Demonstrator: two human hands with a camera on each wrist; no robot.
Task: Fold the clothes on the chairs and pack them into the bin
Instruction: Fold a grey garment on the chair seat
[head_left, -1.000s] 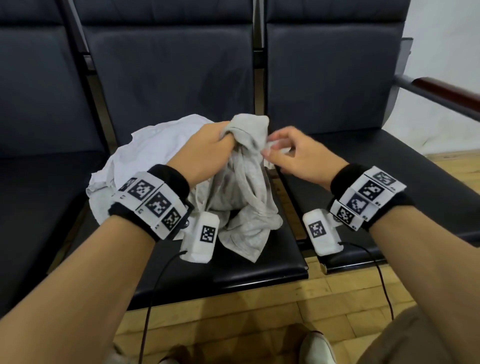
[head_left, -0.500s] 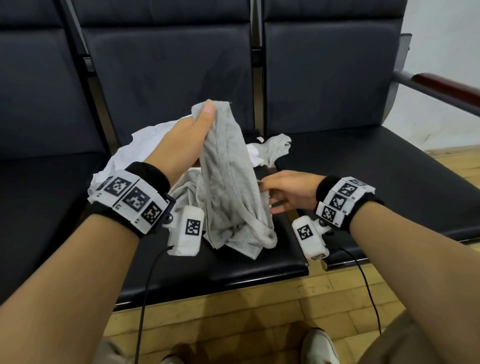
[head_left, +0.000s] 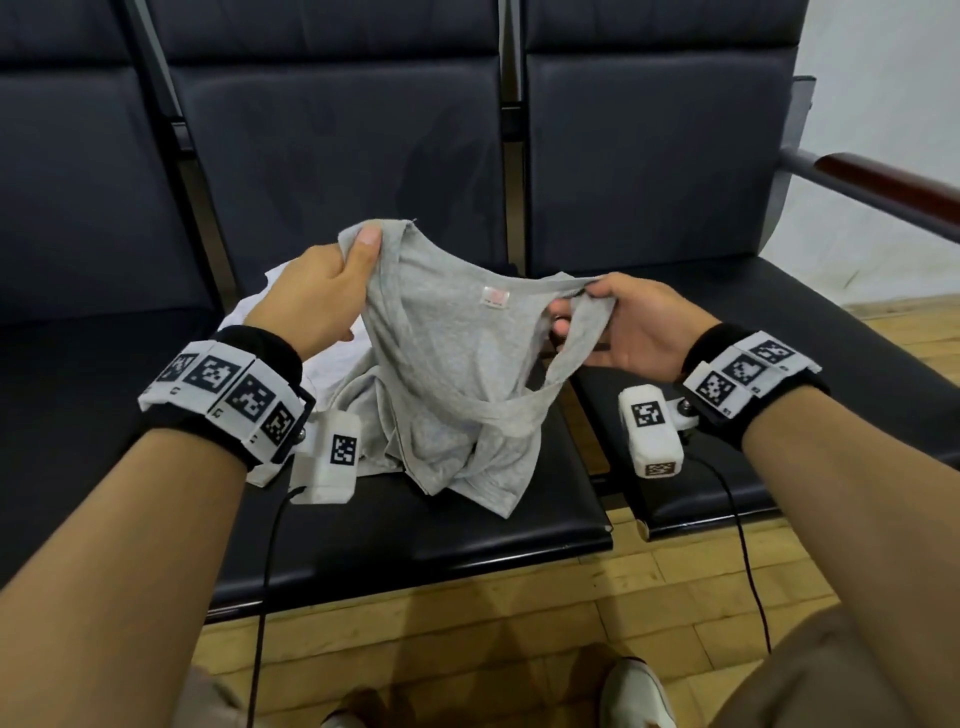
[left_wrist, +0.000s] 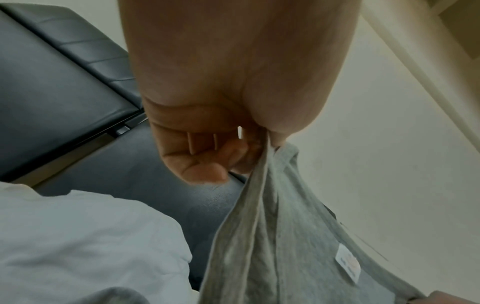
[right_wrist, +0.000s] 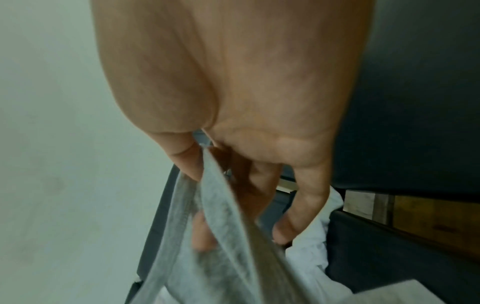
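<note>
One white garment (head_left: 311, 364) under grey top (head_left: 447, 364).

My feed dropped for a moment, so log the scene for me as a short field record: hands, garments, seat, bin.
left hand: left hand pinches one shoulder strap of the grey cotton tank top
right hand: right hand grips the other strap
tank top state: held up and spread between the hands, unfolded, label facing the camera, hem bunched on the black padded chair seat
other garment: white crumpled garment lies on the same seat behind the tank top
bin: not in view
floor: wooden floor
</note>
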